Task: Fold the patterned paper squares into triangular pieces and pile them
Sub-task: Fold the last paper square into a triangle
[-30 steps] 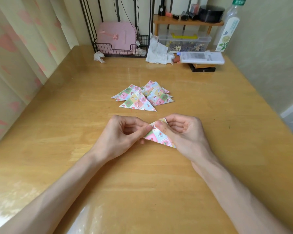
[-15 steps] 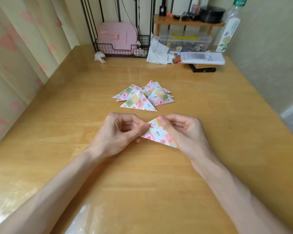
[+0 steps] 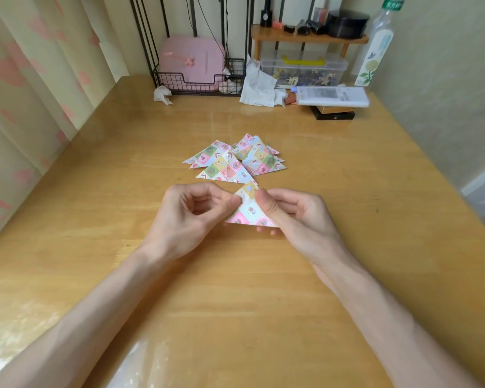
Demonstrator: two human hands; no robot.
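A folded triangle of patterned paper [image 3: 248, 212] is held just above the wooden table [image 3: 263, 289], its tip pointing away from me. My left hand [image 3: 191, 214] pinches its left edge between thumb and curled fingers. My right hand [image 3: 294, 217] pinches its right edge, the thumb lying on top and fingers underneath. Just beyond the hands lies a loose pile of folded patterned triangles [image 3: 235, 162], fanned out and overlapping.
At the table's far edge stand a black wire rack with a pink box [image 3: 192, 64], crumpled tissues [image 3: 259, 86], a clear plastic box [image 3: 303, 70], a white remote-like item [image 3: 331, 96] on a dark box, and a bottle [image 3: 375, 49]. Curtains hang at the left.
The held triangle has turned so its long edge faces me and its tip points toward the pile. Both hands have shifted slightly away from me, keeping their pinch.
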